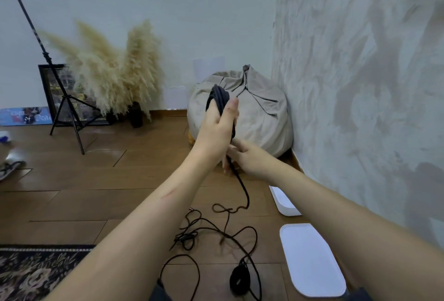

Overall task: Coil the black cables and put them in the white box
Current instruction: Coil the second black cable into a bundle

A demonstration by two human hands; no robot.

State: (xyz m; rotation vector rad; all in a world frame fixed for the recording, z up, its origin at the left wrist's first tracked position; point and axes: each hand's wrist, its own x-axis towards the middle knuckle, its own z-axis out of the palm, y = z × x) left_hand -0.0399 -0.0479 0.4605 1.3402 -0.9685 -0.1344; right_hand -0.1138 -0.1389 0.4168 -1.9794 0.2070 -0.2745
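Nearest us a finished coil (239,279) lies on the floor (96,192) beside the white lid (312,260), unboxed; loose cable (186,237) sprawls ahead. The white box (283,202) waits by the wall (360,84). Our right hand (248,160) pinches the trailing strand (241,184); our left hand (217,128) grips the half-wound bundle (217,96)

Left hand (217,130) raised, fingers (213,111) gripping coiled cable (218,95), right hand (251,160) lower, holding it.
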